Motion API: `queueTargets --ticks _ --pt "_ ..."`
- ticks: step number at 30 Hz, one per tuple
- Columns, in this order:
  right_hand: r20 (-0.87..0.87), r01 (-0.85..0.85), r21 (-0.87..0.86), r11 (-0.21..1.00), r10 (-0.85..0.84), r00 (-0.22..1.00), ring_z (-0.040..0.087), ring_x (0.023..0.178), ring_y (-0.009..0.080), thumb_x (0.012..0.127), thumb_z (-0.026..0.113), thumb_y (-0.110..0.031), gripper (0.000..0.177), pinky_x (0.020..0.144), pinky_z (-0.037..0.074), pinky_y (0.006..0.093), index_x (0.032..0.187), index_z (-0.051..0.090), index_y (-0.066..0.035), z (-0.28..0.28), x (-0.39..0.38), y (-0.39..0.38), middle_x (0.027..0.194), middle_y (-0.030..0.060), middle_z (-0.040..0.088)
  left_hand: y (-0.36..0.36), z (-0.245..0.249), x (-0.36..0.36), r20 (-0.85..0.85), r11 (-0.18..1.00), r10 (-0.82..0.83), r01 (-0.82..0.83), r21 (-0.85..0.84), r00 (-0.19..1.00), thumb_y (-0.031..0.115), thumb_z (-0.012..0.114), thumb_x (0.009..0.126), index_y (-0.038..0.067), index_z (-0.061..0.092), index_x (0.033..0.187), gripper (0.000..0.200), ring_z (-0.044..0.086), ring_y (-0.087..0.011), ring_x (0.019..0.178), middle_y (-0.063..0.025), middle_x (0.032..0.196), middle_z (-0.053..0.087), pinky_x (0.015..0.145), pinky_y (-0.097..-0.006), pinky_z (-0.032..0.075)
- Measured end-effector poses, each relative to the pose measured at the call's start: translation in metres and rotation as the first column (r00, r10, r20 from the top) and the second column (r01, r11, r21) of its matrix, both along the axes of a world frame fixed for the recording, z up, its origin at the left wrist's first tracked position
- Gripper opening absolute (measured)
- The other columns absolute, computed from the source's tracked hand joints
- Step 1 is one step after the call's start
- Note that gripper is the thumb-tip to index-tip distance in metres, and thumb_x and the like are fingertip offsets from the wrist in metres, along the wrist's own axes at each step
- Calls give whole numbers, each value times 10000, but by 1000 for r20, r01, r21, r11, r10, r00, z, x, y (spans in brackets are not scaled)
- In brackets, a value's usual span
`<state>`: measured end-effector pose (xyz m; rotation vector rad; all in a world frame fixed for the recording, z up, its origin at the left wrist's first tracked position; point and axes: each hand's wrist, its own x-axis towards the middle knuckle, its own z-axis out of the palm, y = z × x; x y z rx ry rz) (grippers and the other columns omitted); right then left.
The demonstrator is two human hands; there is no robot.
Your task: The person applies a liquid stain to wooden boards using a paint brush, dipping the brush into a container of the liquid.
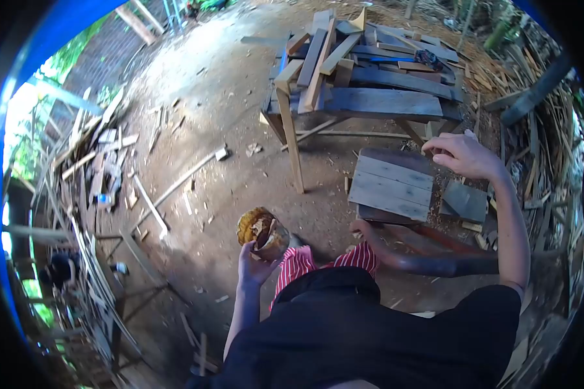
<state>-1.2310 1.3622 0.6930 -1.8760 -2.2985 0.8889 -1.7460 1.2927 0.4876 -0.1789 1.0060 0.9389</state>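
a: item 1, the tin point(264, 232)?
b: open, round, stained brown and yellow inside; contents unclear. it is held up in the left hand point(255, 264), fingers closed round its lower wall, on the near side of the workbench point(376, 104), below its front-left leg.
a: handling?
b: judged light and rigid, thin-walled. the smeared rim is likely tacky or slippery. best taken by the side wall and kept upright.
a: right hand point(464, 155)?
b: at the far right corner of the slatted panel point(390, 188), which sits just in front of the workbench. fingers curled narrow; cannot tell whether they grip the edge or only rest on it. panel judged stiff and fairly heavy; take it by 2 opposite edges.
a: surface and room?
b: bare dirt floor point(207, 129), outdoors, with shavings and offcuts scattered. loose boards are piled on the workbench, and scrap wood point(104, 162) is heaped to the left and right of it. footing judged uneven.
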Motion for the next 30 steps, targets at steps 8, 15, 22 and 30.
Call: queueTargets --ticks 8,15,22,30 --pt "34 -59 -82 995 62 998 608 1015 333 903 570 -215 318 876 476 426 1172 619 -52 -31 -93 42 1054 160 636 100 2 -120 -156 996 -63 73 60 986 334 675 806 82 277 1406 763 422 -372 1284 -171 1415 308 1087 -563 344" --pt "-34 -109 -200 974 105 994 612 1025 371 892 555 -260 309 885 480 444 1099 667 -59 -97 -145 105 1051 193 654 130 3 -157 -103 1000 31 -31 2 994 392 669 791 97 212 1484 881 358 -310 1357 -146 1457 332 1135 -523 271" --pt "-234 171 -87 981 -187 954 656 962 344 874 588 -270 311 845 505 419 1034 681 -21 -190 -142 222 1014 171 697 160 -9 -150 -105 993 92 -100 -65 990 403 681 773 117 224 1485 893 325 -332 1367 -152 1478 297 1131 -523 288" --pt "-307 859 175 481 -802 512 626 988 362 867 616 -320 465 868 502 449 1275 549 -106 -323 -125 404 1057 203 634 257 -8 -99 -142 960 250 -265 -96 958 402 683 778 163 245 1481 862 318 -350 1367 -162 1471 294 1104 -556 323"
